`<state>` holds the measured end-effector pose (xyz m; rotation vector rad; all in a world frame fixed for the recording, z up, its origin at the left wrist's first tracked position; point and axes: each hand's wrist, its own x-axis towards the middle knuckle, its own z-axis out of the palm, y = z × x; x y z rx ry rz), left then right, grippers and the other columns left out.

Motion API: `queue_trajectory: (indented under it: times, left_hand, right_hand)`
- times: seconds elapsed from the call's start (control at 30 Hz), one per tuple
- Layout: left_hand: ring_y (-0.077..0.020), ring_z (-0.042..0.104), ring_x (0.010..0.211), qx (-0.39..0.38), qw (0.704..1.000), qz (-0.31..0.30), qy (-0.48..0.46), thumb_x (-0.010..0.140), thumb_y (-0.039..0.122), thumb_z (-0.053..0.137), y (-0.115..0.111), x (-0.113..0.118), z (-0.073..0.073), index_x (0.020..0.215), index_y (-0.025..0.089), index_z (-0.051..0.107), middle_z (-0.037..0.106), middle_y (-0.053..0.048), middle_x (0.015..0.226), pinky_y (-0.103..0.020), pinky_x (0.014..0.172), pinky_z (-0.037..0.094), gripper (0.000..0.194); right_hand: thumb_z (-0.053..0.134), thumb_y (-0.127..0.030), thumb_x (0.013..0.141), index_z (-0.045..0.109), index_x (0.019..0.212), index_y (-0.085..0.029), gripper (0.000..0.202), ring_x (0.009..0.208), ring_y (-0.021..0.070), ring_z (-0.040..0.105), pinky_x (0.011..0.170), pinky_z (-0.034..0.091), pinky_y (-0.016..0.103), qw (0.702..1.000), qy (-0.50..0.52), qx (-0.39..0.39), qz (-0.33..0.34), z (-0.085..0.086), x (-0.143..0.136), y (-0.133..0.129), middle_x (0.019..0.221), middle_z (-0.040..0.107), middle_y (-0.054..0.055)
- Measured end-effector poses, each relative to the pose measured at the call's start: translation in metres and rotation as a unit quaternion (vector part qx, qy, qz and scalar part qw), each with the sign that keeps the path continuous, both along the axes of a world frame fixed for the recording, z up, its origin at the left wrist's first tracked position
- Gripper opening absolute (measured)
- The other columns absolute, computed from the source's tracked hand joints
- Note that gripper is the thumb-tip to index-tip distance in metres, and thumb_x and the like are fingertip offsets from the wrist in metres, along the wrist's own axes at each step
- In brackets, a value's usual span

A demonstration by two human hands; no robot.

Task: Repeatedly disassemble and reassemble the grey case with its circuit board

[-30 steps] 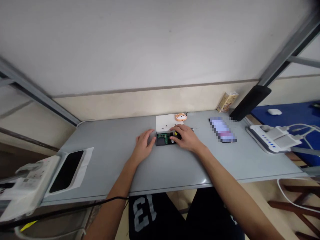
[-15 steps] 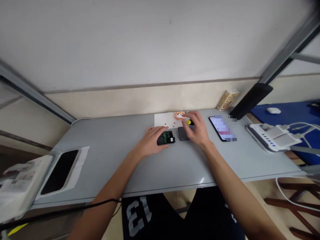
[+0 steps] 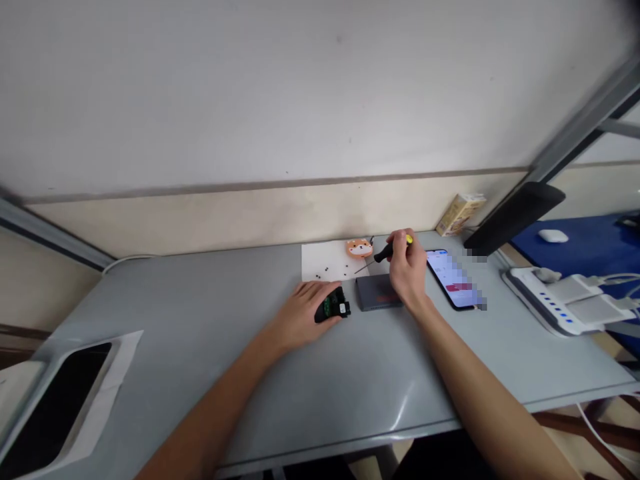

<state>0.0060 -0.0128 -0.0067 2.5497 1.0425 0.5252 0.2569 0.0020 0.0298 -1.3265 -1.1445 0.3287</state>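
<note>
My left hand (image 3: 301,312) is wrapped over a small black device with an exposed green circuit board (image 3: 329,307), which rests on the desk. Its fingers and thumb grip it from both sides, covering its left part. In my right hand (image 3: 409,272) is a screwdriver (image 3: 384,253) with a black and yellow handle. Its thin shaft points left and down, the tip over the edge of a white paper sheet (image 3: 320,255). Several tiny dark screws (image 3: 327,269) lie on that sheet. Below the screwdriver sits a dark grey box (image 3: 371,295), partly covered by my right hand.
An orange animal-face case (image 3: 359,249) lies on the paper's right part. To the right are a lit phone (image 3: 450,273), a white power strip (image 3: 550,303) and a small carton (image 3: 459,215) by the wall. A dark-screened tablet or phone (image 3: 60,407) lies at left.
My right hand has lifted the screwdriver from beside the grey box, and its shaft now shows. My left hand stays on the device. The view has shifted, so the desk appears lower.
</note>
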Motion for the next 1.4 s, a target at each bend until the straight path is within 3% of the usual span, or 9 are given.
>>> queue_trajectory:
  times: [0.23,0.43,0.63,0.97,1.17,1.4]
  left_hand:
    - [-0.0283,0.052,0.132,-0.035,0.999,-0.002,-0.013,0.091,0.039,0.07,0.002,0.0,-0.002,0.147,0.033,0.046,0.059,-0.004,0.143,-0.048,0.113,0.044,0.061]
    - [-0.0289,0.054,0.131,-0.039,0.999,0.01,-0.021,0.092,0.042,0.07,0.001,0.0,-0.005,0.146,0.035,0.048,0.06,-0.004,0.141,-0.049,0.113,0.045,0.059]
    - [-0.0286,0.055,0.129,-0.036,0.999,0.01,-0.019,0.091,0.045,0.07,-0.001,0.0,0.001,0.144,0.035,0.05,0.061,-0.003,0.141,-0.047,0.113,0.046,0.057]
    - [-0.0291,0.057,0.127,-0.032,0.999,0.026,-0.03,0.089,0.04,0.072,-0.001,0.002,-0.004,0.142,0.037,0.053,0.064,-0.002,0.135,-0.049,0.111,0.047,0.056]
    - [-0.0289,0.057,0.126,-0.023,0.999,0.028,-0.039,0.087,0.045,0.075,-0.001,0.002,-0.003,0.14,0.033,0.053,0.064,-0.002,0.136,-0.048,0.109,0.047,0.058]
    - [-0.0246,0.062,0.117,0.059,0.992,0.059,-0.091,0.095,0.032,0.06,-0.002,0.004,-0.001,0.118,0.027,0.065,0.07,-0.004,0.122,-0.046,0.106,0.046,0.024]
  right_hand:
    - [0.044,-0.054,0.102,0.061,0.092,-0.021,0.039,0.06,0.0139,0.058,0.059,0.043,0.026,0.995,-0.08,-0.049,0.023,-0.01,0.0,0.001,0.07,0.065,0.0]
    - [0.046,-0.053,0.102,0.063,0.094,-0.022,0.036,0.06,0.0148,0.061,0.056,0.043,0.025,0.991,-0.122,-0.042,0.046,-0.015,-0.003,0.0,0.07,0.068,0.001]
    - [0.043,-0.052,0.103,0.062,0.091,-0.021,0.038,0.053,0.0124,0.055,0.051,0.041,0.026,0.996,-0.088,0.019,0.009,-0.014,-0.002,0.001,0.066,0.061,-0.001]
    - [0.037,-0.054,0.104,0.06,0.08,-0.02,0.048,0.049,0.0102,0.051,0.046,0.037,0.027,0.985,-0.091,0.129,-0.065,-0.008,-0.009,-0.006,0.063,0.053,-0.002]
    - [0.038,-0.053,0.104,0.058,0.076,-0.021,0.047,0.048,0.0097,0.05,0.043,0.038,0.024,0.992,-0.026,0.112,-0.042,-0.012,-0.015,-0.005,0.062,0.052,-0.002]
    - [0.038,-0.054,0.104,0.06,0.078,-0.021,0.048,0.05,0.0102,0.048,0.043,0.038,0.023,0.998,-0.008,0.053,0.029,-0.019,-0.029,-0.013,0.062,0.052,-0.002]
